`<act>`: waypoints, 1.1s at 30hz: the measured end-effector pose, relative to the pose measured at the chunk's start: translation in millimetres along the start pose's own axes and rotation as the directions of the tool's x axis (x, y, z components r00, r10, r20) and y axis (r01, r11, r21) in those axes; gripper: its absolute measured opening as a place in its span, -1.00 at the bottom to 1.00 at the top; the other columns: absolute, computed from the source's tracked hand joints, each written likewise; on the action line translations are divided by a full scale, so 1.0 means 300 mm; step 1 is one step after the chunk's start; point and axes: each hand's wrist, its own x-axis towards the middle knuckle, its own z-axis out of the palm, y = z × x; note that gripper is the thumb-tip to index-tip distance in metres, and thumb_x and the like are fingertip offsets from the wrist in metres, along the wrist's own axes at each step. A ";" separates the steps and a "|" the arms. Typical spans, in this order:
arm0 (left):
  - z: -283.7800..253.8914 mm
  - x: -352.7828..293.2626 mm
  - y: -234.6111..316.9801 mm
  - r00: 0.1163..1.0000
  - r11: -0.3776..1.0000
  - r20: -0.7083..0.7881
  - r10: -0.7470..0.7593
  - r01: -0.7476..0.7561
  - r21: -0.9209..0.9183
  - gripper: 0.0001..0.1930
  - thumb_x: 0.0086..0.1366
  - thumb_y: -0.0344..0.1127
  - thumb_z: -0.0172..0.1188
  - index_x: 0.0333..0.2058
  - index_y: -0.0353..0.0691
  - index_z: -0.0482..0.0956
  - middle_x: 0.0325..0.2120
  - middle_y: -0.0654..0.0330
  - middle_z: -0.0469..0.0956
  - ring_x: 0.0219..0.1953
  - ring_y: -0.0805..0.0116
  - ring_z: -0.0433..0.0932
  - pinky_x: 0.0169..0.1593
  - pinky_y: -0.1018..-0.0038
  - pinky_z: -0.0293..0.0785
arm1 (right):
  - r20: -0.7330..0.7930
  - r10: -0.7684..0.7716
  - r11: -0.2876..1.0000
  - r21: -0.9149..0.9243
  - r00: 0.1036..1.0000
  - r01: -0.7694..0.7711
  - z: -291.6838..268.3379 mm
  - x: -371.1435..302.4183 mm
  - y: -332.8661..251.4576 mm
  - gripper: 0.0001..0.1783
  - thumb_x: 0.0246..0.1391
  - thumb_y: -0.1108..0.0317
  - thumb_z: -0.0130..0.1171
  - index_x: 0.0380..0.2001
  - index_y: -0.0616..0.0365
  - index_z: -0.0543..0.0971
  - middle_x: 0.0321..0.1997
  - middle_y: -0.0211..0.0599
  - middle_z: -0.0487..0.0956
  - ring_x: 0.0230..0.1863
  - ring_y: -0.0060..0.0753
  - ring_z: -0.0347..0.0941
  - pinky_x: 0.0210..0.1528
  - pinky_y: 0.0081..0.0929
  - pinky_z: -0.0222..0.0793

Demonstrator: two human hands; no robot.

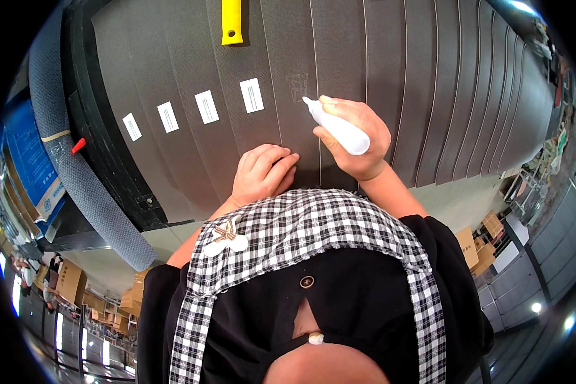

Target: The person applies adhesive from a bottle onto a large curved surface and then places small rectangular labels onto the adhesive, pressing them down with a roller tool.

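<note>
A white squeeze bottle (342, 130) is gripped in my right hand (370, 131). Its narrow nozzle points up and left, just beside a faint glossy smear (297, 86) on a brown textured sheet (294, 38). My left hand (262, 171) rests on the sheets near their front edge, fingers curled together; whatever it may hold is hidden. Left of the smear, several white printed labels (251, 95) lie in a slanting row, one on each overlapping strip.
A yellow handle (232, 25) lies at the far side. Overlapping brown sheets (454, 83) fan out to the right. At left are a grey padded roll (83, 153), a red clip-like piece (79, 146) and a blue package (35, 160). Cardboard boxes (70, 281) stand on the floor.
</note>
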 end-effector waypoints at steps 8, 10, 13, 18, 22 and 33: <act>-0.006 0.006 0.005 1.000 1.000 0.011 -0.001 0.001 -0.006 -0.64 0.04 -0.39 0.44 -0.13 -0.09 0.68 -0.13 0.33 0.57 -0.05 0.30 0.55 -0.06 0.36 0.49 | 0.017 -0.013 1.000 -0.025 1.000 0.014 0.027 0.053 0.027 -0.54 -0.21 0.46 0.58 -0.15 0.17 0.67 -0.13 -0.18 0.72 -0.17 -0.20 0.70 -0.17 -0.41 0.64; -0.005 0.004 0.007 1.000 1.000 0.015 -0.004 0.004 0.000 -0.64 0.04 -0.38 0.44 -0.13 -0.09 0.68 -0.13 0.32 0.57 -0.04 0.30 0.55 -0.06 0.36 0.50 | 0.037 0.014 1.000 -0.028 0.999 -0.013 0.016 0.026 0.004 -0.53 -0.22 0.46 0.59 -0.15 0.17 0.67 -0.14 -0.18 0.72 -0.16 -0.20 0.70 -0.16 -0.41 0.65; 0.000 0.003 0.000 1.000 1.000 0.004 0.003 -0.003 0.003 -0.64 0.04 -0.38 0.45 -0.13 -0.09 0.68 -0.13 0.32 0.57 -0.04 0.29 0.55 -0.05 0.36 0.50 | 0.093 0.003 1.000 0.028 0.996 -0.006 0.006 -0.007 -0.006 -0.56 -0.10 0.47 0.54 -0.11 0.28 0.62 -0.13 -0.04 0.72 -0.11 -0.10 0.70 -0.08 -0.35 0.64; -0.003 -0.001 0.001 1.000 1.000 0.006 -0.001 0.001 0.002 -0.64 0.03 -0.38 0.45 -0.13 -0.09 0.68 -0.13 0.32 0.57 -0.05 0.29 0.55 -0.06 0.35 0.50 | 0.024 -0.051 0.997 -0.052 0.998 0.052 0.013 0.060 0.015 -0.53 -0.22 0.45 0.58 -0.15 0.17 0.67 -0.13 -0.19 0.72 -0.17 -0.19 0.70 -0.17 -0.40 0.65; -0.006 0.006 0.003 1.000 1.000 0.009 0.000 0.000 -0.003 -0.64 0.03 -0.39 0.45 -0.13 -0.09 0.69 -0.13 0.32 0.57 -0.06 0.28 0.56 -0.06 0.35 0.50 | -0.001 -0.068 0.998 -0.020 0.998 0.068 0.026 0.070 0.058 -0.54 -0.23 0.45 0.59 -0.17 0.17 0.68 -0.14 -0.19 0.72 -0.19 -0.19 0.70 -0.22 -0.41 0.64; 0.003 -0.002 0.000 1.000 1.000 0.003 0.000 0.000 0.002 -0.65 0.03 -0.38 0.45 -0.14 -0.09 0.69 -0.13 0.32 0.58 -0.06 0.27 0.56 -0.05 0.34 0.51 | 0.032 -0.026 0.998 -0.059 0.999 0.028 0.001 0.041 0.024 -0.55 -0.23 0.45 0.58 -0.17 0.17 0.68 -0.15 -0.17 0.72 -0.19 -0.17 0.70 -0.19 -0.40 0.63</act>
